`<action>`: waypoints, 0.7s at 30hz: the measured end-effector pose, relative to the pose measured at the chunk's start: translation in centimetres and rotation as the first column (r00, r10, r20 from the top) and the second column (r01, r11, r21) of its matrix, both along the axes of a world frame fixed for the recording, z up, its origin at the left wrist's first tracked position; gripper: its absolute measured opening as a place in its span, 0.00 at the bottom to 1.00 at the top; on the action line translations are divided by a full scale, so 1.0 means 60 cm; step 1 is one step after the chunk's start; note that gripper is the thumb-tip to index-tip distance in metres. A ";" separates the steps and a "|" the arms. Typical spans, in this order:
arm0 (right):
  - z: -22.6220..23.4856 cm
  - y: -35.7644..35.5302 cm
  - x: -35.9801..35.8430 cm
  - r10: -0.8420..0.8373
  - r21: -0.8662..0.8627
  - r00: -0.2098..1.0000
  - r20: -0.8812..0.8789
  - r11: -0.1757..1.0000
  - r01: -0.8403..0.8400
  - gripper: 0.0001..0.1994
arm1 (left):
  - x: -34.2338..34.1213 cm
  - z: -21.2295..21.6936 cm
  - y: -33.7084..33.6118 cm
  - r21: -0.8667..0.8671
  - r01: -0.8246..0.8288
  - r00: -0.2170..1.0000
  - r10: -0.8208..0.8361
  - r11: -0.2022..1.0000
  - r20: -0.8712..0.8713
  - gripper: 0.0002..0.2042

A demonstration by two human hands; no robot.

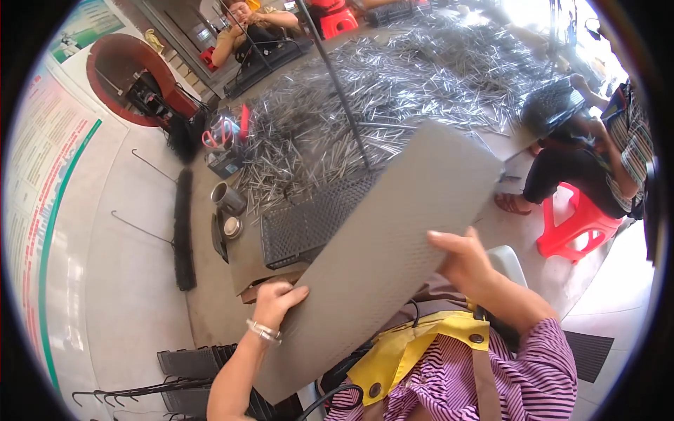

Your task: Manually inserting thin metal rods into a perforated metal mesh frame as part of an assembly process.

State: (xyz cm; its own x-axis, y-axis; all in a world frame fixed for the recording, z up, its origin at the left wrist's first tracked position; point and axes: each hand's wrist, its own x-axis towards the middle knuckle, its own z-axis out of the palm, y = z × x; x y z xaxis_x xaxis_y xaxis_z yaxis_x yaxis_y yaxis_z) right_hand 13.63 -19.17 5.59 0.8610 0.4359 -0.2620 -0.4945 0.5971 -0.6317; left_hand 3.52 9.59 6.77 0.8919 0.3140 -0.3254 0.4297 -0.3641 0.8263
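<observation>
A long, flat grey board (382, 252) with a finely textured face lies tilted across my lap, running from lower left to upper right. My left hand (279, 300) grips its left edge, thumb on top and fingers out of sight beneath. On the opposite edge my right hand (465, 261) holds it the same way, thumb over the surface. Just beyond the board stands a black perforated rack (298, 228), partly covered by it. A thin metal rod (337, 84) rises behind the board.
A wide heap of thin metal pieces (393, 84) covers the floor ahead. Left of it are a metal cup (228, 198), a round tin (232, 226) and a box with scissors (225, 158). A person sits on a red stool (577, 224) at right; another person (254, 31) works far back.
</observation>
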 end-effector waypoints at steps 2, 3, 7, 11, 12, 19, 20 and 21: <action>-0.025 -0.054 -0.019 -0.034 0.055 0.998 -0.050 0.998 0.036 0.20 | 0.046 0.004 -0.023 0.103 0.192 0.981 -0.192 0.976 -0.015 0.18; -0.041 -0.082 -0.032 -0.027 0.098 0.993 -0.115 0.994 0.039 0.21 | 0.074 0.005 -0.043 0.162 0.294 0.956 -0.294 0.942 -0.026 0.19; -0.054 -0.165 -0.083 -0.085 0.050 0.986 -0.145 0.994 0.093 0.23 | 0.163 0.001 -0.147 0.239 0.498 0.853 -0.521 0.834 0.039 0.18; -0.064 -0.200 -0.129 -0.259 0.182 0.953 -0.157 0.941 0.285 0.23 | 0.221 -0.023 -0.252 0.211 0.589 0.796 -0.605 0.780 0.011 0.18; -0.065 -0.202 -0.139 -0.322 0.162 0.939 -0.124 0.927 0.339 0.24 | 0.232 -0.033 -0.280 0.182 0.625 0.769 -0.639 0.759 0.022 0.18; -0.091 -0.297 -0.121 -0.565 0.130 0.758 -0.327 0.767 0.628 0.22 | 0.278 -0.025 -0.431 0.176 0.737 0.668 -0.743 0.652 -0.044 0.23; -0.091 -0.302 -0.117 -0.563 0.145 0.751 -0.344 0.759 0.635 0.22 | 0.280 -0.022 -0.443 0.209 0.746 0.654 -0.755 0.633 -0.049 0.23; -0.101 -0.306 -0.116 -0.562 0.145 0.750 -0.349 0.758 0.635 0.22 | 0.283 -0.017 -0.459 0.207 0.747 0.654 -0.755 0.632 -0.054 0.23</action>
